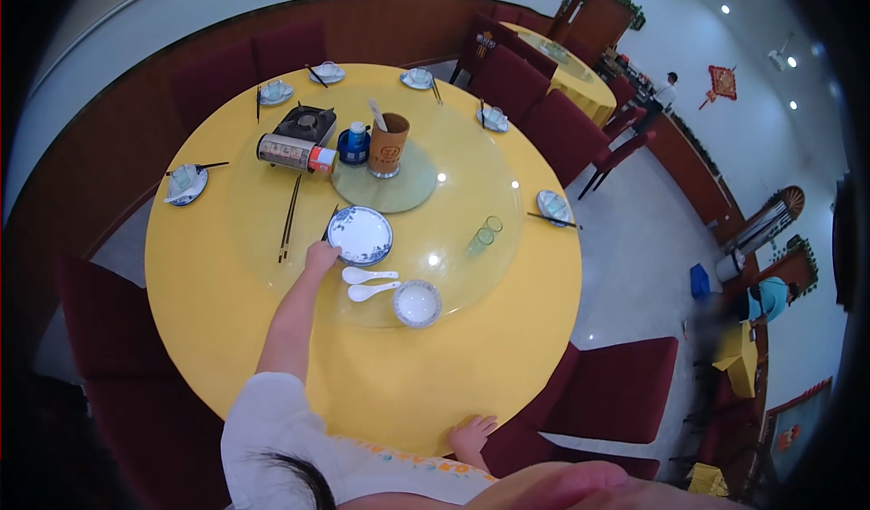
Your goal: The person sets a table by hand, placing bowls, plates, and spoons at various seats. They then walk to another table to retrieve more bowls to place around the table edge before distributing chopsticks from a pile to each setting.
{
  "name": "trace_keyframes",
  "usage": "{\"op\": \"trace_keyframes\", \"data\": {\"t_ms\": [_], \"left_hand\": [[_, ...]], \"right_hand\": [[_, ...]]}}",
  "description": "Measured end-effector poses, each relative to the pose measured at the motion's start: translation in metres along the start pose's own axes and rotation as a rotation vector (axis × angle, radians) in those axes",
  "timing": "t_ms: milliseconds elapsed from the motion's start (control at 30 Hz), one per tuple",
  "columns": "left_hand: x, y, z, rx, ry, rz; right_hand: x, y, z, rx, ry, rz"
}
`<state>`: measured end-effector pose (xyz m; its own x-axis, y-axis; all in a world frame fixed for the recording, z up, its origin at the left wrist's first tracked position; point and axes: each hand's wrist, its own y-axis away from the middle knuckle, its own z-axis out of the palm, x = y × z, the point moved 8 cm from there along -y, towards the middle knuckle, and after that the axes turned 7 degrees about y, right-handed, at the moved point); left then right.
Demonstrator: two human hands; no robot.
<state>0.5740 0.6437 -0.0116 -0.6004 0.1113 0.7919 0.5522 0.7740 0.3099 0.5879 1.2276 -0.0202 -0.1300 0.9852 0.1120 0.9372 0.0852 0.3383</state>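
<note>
My left hand reaches over the table, its fingers closed at the lower left rim of a blue-and-white plate. Dark chopsticks stick out above these fingers, along the plate's left side; their lower part is hidden by the hand. Another pair of chopsticks lies further left. Just below the plate are two white spoons, an upper spoon and a lower spoon, with a patterned bowl to their right. My right hand rests at the near table edge, fingers apart, holding nothing.
On the round yellow table, a glass turntable bears a portable stove, gas canister, blue bottle and brown holder. Green glasses stand right. Several place settings and red chairs surround it. Two people are further off.
</note>
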Motion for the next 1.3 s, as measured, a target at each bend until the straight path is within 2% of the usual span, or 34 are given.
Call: {"op": "trace_keyframes", "data": {"t_ms": [167, 267, 467, 567, 633, 700, 767, 800, 900, 967, 1033, 1100, 1167, 1300], "left_hand": [[0.006, 0.006, 0.0, 0.014, 0.539, -0.088], [0.001, -0.003, 0.017, 0.01, 1.075, -0.131], [0.029, 0.021, 0.0, -0.017, 1.073, -0.015], [0.024, 0.077, -0.022, -0.014, 1.094, 0.025], [0.02, 0.127, -0.041, -0.01, 1.159, 0.009], [-0.005, 0.179, -0.054, 0.013, 1.156, -0.05], [-0.05, 0.225, -0.058, 0.017, 1.14, -0.126], [-0.071, 0.251, -0.06, 0.048, 1.116, -0.187], [-0.121, 0.322, -0.066, 0.13, 1.112, -0.313], [-0.158, 0.357, -0.06, 0.19, 1.192, -0.39], [-0.178, 0.381, -0.056, 0.282, 1.219, -0.441], [-0.192, 0.394, -0.051, 0.352, 1.283, -0.467], [-0.2, 0.396, -0.045, 0.398, 1.315, -0.462], [-0.22, 0.393, -0.04, 0.431, 1.22, -0.407]], "right_hand": [[-0.005, 0.002, -0.006, 0.004, -0.015, 0.025], [-0.007, 0.003, -0.012, 0.004, -0.024, 0.022], [-0.004, 0.0, -0.009, 0.009, 0.007, 0.01], [0.003, -0.012, 0.007, 0.028, 0.014, -0.016], [-0.005, -0.016, -0.017, -0.039, -0.088, 0.01], [-0.018, -0.039, -0.022, -0.013, -0.075, -0.133], [-0.059, -0.047, -0.064, 0.115, -0.098, -0.324], [-0.08, -0.057, -0.078, 0.244, -0.183, -0.403], [-0.164, -0.055, -0.17, 0.637, -0.397, -0.757], [-0.223, -0.067, -0.203, 0.485, -0.599, -0.928], [-0.283, -0.083, -0.217, 0.335, -0.601, -0.915], [-0.338, -0.12, -0.202, 0.177, -0.722, -0.863], [-0.377, -0.164, -0.181, 0.157, -0.7, -0.659], [-0.404, -0.195, -0.172, 0.208, -0.58, -0.434]]}}
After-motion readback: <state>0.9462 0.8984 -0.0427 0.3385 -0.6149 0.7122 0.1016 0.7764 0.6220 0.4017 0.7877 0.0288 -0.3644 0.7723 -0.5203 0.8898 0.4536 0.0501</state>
